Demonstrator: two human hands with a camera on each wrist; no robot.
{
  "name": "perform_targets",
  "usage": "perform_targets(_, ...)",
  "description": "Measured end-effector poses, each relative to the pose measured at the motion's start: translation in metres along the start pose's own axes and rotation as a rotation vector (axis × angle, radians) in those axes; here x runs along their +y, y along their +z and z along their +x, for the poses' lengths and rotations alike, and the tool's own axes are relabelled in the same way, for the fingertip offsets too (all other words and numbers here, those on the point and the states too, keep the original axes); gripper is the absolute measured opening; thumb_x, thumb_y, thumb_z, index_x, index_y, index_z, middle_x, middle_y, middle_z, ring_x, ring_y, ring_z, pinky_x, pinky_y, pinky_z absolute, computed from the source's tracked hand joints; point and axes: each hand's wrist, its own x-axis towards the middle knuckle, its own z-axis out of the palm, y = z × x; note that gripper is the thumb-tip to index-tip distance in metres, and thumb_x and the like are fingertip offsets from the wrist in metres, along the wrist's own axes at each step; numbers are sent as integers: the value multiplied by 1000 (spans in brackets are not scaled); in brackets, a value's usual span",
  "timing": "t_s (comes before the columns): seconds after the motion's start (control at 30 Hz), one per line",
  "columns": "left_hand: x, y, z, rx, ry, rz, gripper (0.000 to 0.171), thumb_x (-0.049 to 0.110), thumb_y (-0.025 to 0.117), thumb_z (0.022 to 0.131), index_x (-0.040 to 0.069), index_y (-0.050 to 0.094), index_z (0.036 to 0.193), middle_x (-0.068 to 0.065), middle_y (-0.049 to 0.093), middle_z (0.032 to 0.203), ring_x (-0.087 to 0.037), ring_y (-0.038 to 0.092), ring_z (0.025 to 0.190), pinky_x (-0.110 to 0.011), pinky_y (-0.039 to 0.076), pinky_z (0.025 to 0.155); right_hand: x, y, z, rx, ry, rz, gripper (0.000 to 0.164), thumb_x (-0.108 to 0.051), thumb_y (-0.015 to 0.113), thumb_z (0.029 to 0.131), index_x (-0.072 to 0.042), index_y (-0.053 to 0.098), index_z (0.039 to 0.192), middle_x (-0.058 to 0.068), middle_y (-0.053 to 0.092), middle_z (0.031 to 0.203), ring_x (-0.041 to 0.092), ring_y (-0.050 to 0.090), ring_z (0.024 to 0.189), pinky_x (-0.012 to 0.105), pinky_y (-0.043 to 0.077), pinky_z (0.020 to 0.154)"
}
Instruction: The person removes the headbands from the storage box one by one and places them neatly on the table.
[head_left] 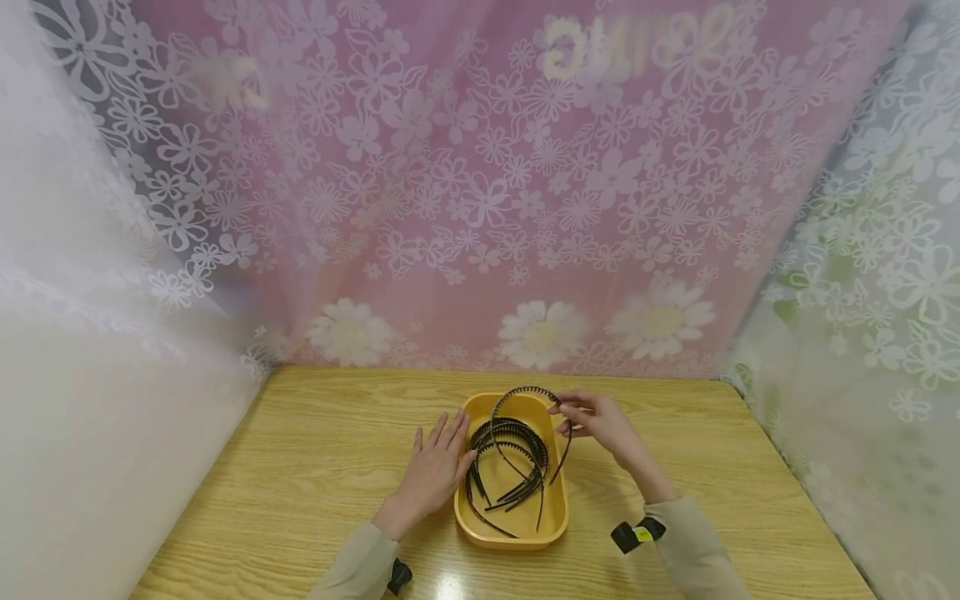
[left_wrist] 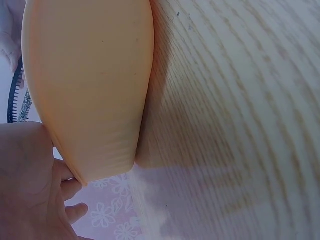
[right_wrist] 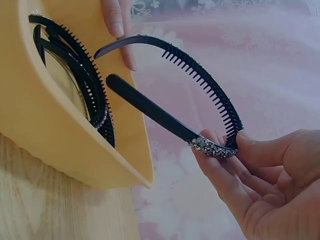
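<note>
A black toothed headband (right_wrist: 215,95) with a sparkly, stone-covered section hangs from my right hand (head_left: 603,425), which pinches it between thumb and fingers. It stands above the right side of a yellow plastic basin (head_left: 512,543). Inside the basin lies a pile of several black headbands (head_left: 517,433), overlapping one another. My left hand (head_left: 435,471) rests on the basin's left rim with its fingers mostly straight. In the left wrist view, the left hand (left_wrist: 30,185) touches the rim beside the smooth outer wall; part of its fingers is hidden.
The basin stands on a wood-grain table (head_left: 337,433). A pink flowered curtain (head_left: 450,208) hangs behind the table's back edge. Pale sheets hang at the left (head_left: 112,375) and the right (head_left: 885,400). Both wrists carry dark straps.
</note>
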Motion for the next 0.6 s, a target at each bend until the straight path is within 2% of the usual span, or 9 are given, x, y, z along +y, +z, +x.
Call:
perform_targets(0.17,0,0,0,-2,0,0,61,39,41,110,6,30,160,-10,26,167,-37,22,153,-69,19,117,-1,-10,1,5,1,10,42,-7,51,107,14,47,143,29,66,124,37,71,95,46,60,84)
perform_targets(0.37,0,0,0,-6,-6,-4,61,38,42,110,6,30,160,-10,25,167,-37,21,153,-69,18,117,1,-25,4,17,-11,12,44,-7,50,107,16,43,145,34,61,128,30,73,94,43,60,84)
perform_targets(0.5,1,-1,0,-5,-4,-3,61,38,42,110,6,30,160,-10,26,167,-37,21,153,-69,19,117,3,-34,5,23,-14,-1,46,-8,49,108,16,41,146,37,58,131,34,72,96,46,60,85)
perform_targets(0.6,0,-1,0,-5,0,-2,61,38,42,110,6,30,160,-10,26,167,-37,22,153,-69,19,116,5,-41,5,31,-6,-3,47,-9,48,108,16,39,147,37,57,133,31,73,96,47,59,87)
